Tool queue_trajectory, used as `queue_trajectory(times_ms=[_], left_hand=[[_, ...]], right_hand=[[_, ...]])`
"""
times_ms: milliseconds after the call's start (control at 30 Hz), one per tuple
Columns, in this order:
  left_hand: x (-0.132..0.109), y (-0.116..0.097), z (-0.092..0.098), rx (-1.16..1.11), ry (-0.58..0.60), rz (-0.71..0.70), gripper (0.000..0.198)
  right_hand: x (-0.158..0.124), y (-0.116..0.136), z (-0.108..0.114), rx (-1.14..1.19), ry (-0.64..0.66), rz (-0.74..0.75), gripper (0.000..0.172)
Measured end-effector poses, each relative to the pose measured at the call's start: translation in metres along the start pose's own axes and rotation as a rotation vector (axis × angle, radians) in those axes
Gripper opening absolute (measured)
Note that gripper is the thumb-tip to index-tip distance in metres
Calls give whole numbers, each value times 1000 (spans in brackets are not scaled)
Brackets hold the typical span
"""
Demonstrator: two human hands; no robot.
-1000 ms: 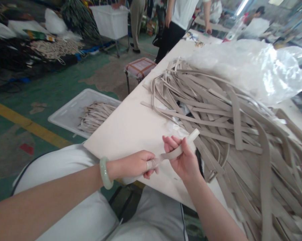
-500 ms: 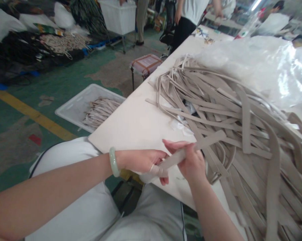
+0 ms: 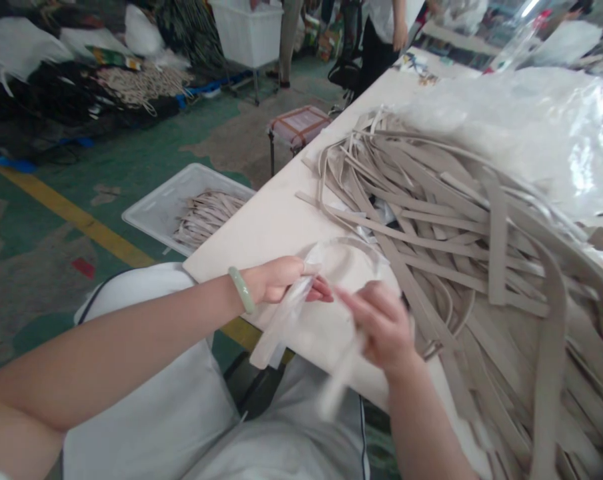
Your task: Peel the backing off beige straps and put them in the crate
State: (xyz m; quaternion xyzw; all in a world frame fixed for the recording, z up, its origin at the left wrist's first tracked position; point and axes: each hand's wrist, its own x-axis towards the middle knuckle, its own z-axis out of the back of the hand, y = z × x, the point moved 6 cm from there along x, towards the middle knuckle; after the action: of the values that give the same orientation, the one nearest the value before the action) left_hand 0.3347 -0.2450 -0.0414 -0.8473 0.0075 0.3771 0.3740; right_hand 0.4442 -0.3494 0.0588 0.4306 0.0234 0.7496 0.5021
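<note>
A person is sitting at a cream tabletop (image 3: 261, 247) and working a pale strap (image 3: 286, 320) between two bare hands. The left hand (image 3: 276, 280), wearing a green bangle (image 3: 241, 290) at the wrist, is clenching the strap, whose thin, translucent length is hanging toward the tabletop's near edge. The right hand (image 3: 381, 327) is blurred and reaching toward the strap, with a blurred pale strip (image 3: 339, 380) showing below it; whether this hand is grasping anything, I cannot tell. Just beside the hands, a big heap of beige straps (image 3: 481, 253) is lying across the tabletop, with a clear plastic sheet (image 3: 506, 113) bunching behind it. To the left, on the green floor (image 3: 131, 147), a white crate (image 3: 146, 223) is holding more straps (image 3: 206, 217). Farther along, a co-worker (image 3: 376, 57) is standing near the tabletop's far end.
</note>
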Motion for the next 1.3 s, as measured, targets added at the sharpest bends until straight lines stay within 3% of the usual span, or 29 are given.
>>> queue_trajectory(times_ms=[100,167,267,333,400,433,467,533,600,767,900,1100,1200,1300], left_hand=[[9,-1,-8,-90,-22,-8,32],[11,2,-13,-39,-19,-31,33],[7,0,-18,256,-54,-153,44],[-7,-20,-12,577,-249,-406,47],[-31,-46,-14,868,-423,-746,45],[-42,-55,-20,973,-416,-889,44],[-49,-59,-28,1047,-334,-987,42],[-55,-59,-41,1114,-120,-1034,35],[-56,-55,-46,1093,-52,-986,28],[-58,-39,-46,851,-56,-867,34],[-68,-37,-44,812,-56,-885,30],[-81,-42,-31,787,-82,-958,21],[-87,-44,-27,785,-72,-967,23],[-91,-47,-23,828,-106,-955,23]], right_hand=[[-10,36,-50,-86,284,262,44],[-16,45,-57,-117,280,326,39],[-20,34,-35,51,16,188,25],[-23,11,-9,117,-291,-67,17],[-29,-13,17,128,-638,-355,16],[-32,-21,27,154,-782,-462,18],[-32,-26,33,211,-886,-539,18],[-24,-32,37,386,-971,-613,19],[-13,-30,37,495,-968,-618,21],[-4,-12,25,490,-883,-593,19],[-8,-2,4,434,-737,-686,26],[3,7,-22,315,-488,-645,19],[11,0,-31,350,-464,-673,19],[20,-9,-33,527,-471,-725,24]])
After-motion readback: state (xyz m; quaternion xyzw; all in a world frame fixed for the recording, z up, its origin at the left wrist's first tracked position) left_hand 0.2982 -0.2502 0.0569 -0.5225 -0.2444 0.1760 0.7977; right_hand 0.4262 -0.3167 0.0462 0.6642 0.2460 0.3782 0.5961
